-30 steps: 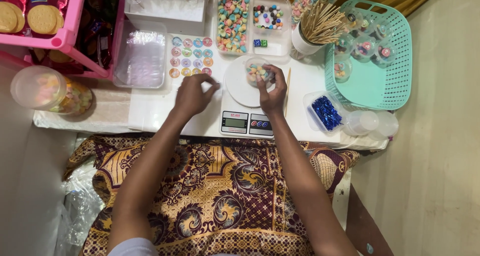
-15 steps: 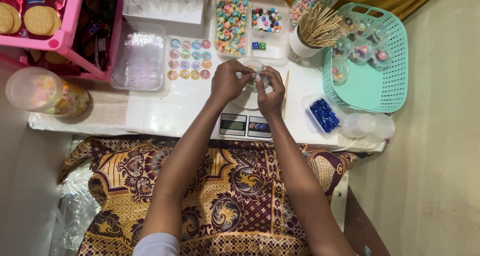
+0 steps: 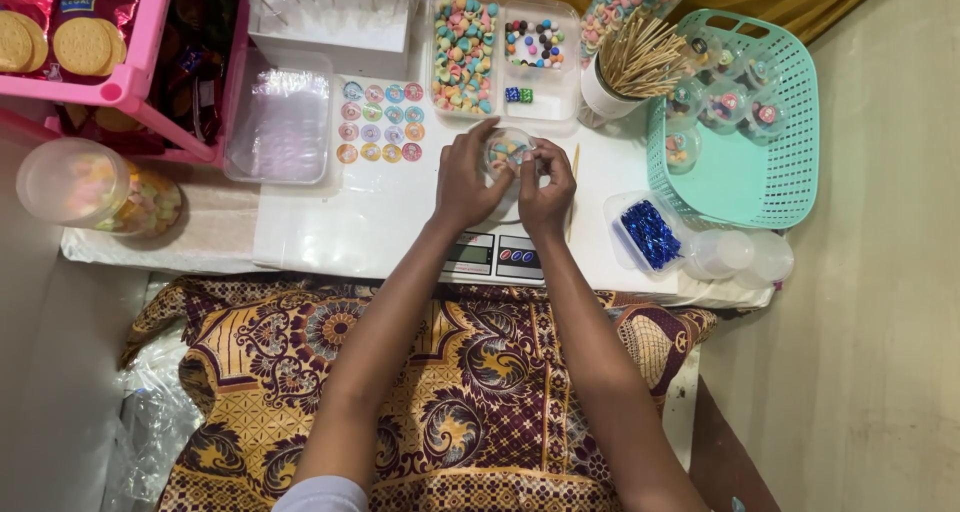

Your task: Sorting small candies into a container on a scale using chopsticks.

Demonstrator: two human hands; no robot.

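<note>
Both hands now meet over the scale: the left hand and right hand pinch a small clear cup of coloured candy between their fingertips. A second ago the left hand lay flat beside the sticker sheet, apart from the right, which alone gripped the cup.

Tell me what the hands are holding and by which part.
Both the left hand and right hand hold a small clear round cup of coloured sweets, grip on its rim and sides, above the scale.
</note>
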